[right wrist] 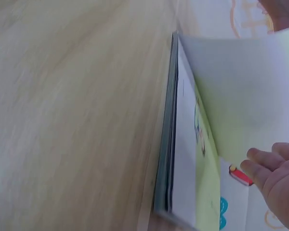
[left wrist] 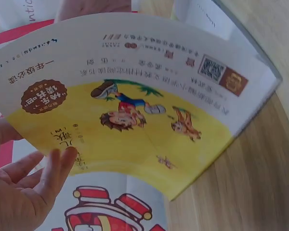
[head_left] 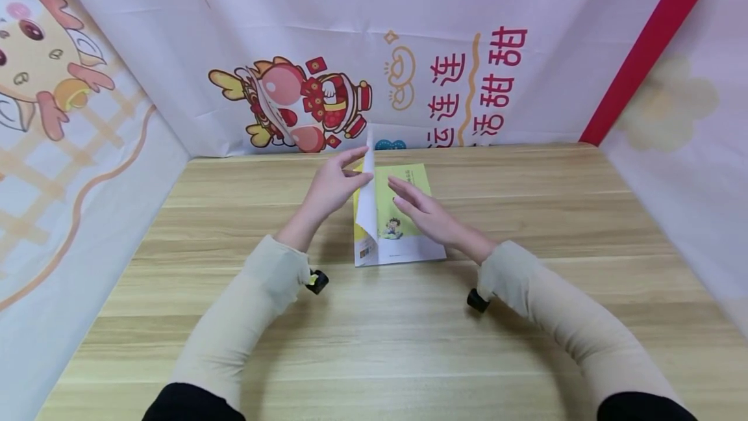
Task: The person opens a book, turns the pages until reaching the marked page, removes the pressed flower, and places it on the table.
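Observation:
A thin book (head_left: 411, 249) lies on the table with its front cover (left wrist: 135, 106) lifted and curved. The cover's outside is yellow and white, with a cartoon child, a small animal and a QR code. My left hand (head_left: 333, 190) holds the cover's free edge between thumb and fingers; the thumb tip is partly hidden behind the cover in the left wrist view. On the right side lies a light green page (head_left: 386, 203) with a small cartoon figure. My right hand (head_left: 429, 213) hovers at that page with straight fingers, holding nothing.
The wood-grain table (head_left: 386, 343) extends around the book. A printed cloth (head_left: 327, 18) with cartoon figures and red characters hangs along the back, and patterned cloths stand at both sides. A small black camera (head_left: 317, 281) sits at the left wrist, another (head_left: 478, 301) at the right.

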`<state>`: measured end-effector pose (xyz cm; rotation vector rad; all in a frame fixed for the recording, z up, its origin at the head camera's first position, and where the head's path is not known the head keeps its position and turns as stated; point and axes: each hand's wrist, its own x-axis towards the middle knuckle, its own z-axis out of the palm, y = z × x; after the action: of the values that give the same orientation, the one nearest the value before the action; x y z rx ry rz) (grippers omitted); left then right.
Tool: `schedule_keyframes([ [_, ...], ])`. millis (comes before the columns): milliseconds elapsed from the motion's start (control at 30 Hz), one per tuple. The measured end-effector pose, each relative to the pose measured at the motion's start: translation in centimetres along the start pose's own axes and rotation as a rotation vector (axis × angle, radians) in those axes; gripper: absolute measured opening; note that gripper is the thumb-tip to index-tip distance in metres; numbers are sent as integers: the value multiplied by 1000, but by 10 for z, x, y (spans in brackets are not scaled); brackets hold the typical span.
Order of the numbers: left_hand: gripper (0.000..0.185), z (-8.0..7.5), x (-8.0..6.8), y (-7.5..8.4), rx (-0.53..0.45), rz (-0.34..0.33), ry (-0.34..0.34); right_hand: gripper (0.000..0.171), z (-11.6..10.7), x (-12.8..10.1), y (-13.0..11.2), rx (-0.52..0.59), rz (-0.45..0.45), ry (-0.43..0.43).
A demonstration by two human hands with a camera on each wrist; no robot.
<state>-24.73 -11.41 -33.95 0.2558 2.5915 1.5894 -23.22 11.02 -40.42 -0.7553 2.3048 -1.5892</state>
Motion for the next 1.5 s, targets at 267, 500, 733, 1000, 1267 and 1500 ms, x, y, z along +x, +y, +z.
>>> schedule_keyframes([
  [267, 56, -18, -3, -9, 96, 36, 41, 67, -17, -6, 17, -223, 137, -27],
  [500, 47, -37, -12, -12, 421, 148, 3, 67, -29, -11, 24, -343, 235, -52],
  [733, 47, -53, -17, -23, 720, 225, -87, 71, -37, -11, 33, -455, 298, -33],
  [1000, 46, -61, -23, -43, 826, 166, -140, 79, -39, -11, 38, -520, 378, -36],
  [1267, 52, -60, -25, -57, 918, 64, -201, 80, -39, -11, 39, -607, 391, -103],
  [1500, 55, -54, -27, -64, 914, 107, -250, 82, -37, -11, 40, -595, 402, -96],
])
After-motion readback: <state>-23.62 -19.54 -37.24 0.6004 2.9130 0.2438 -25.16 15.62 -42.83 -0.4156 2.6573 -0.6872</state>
